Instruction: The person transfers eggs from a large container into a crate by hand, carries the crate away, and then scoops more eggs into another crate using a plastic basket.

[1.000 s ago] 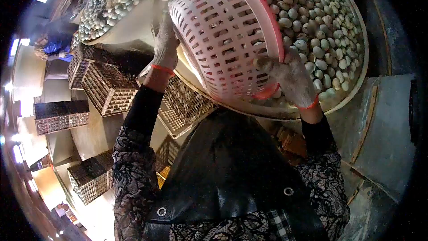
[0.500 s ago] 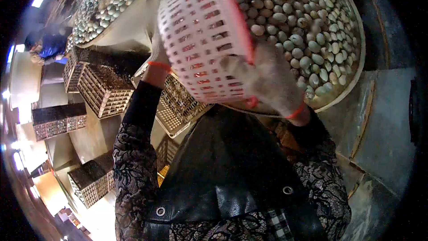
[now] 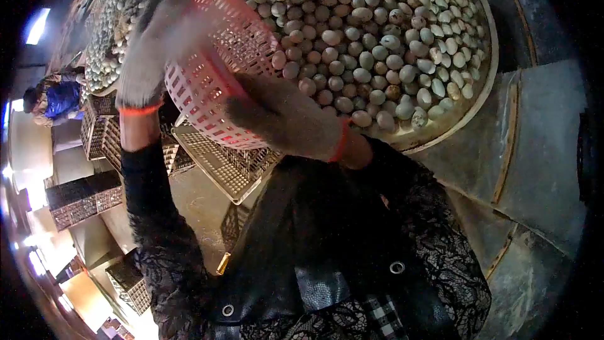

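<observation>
A pink and white slotted basket (image 3: 211,91) is tilted, its inside partly visible and without eggs there. My right hand (image 3: 289,116), in a grey glove with an orange cuff, grips its near rim. My left hand (image 3: 154,50), gloved the same way, is at the basket's upper left side; its fingers are smeared by motion. Behind and to the right, a large round vat (image 3: 487,85) holds many pale green and whitish eggs (image 3: 371,56).
Below the basket stands an open plastic crate (image 3: 220,167). More stacked crates (image 3: 85,198) are at the left. A second heap of eggs (image 3: 107,44) lies at the upper left. A co-worker in blue (image 3: 60,97) is at the far left.
The basket has moved left and turned, so its inside now shows. Both hands have moved left with it, and more of the eggs in the vat has come into view.
</observation>
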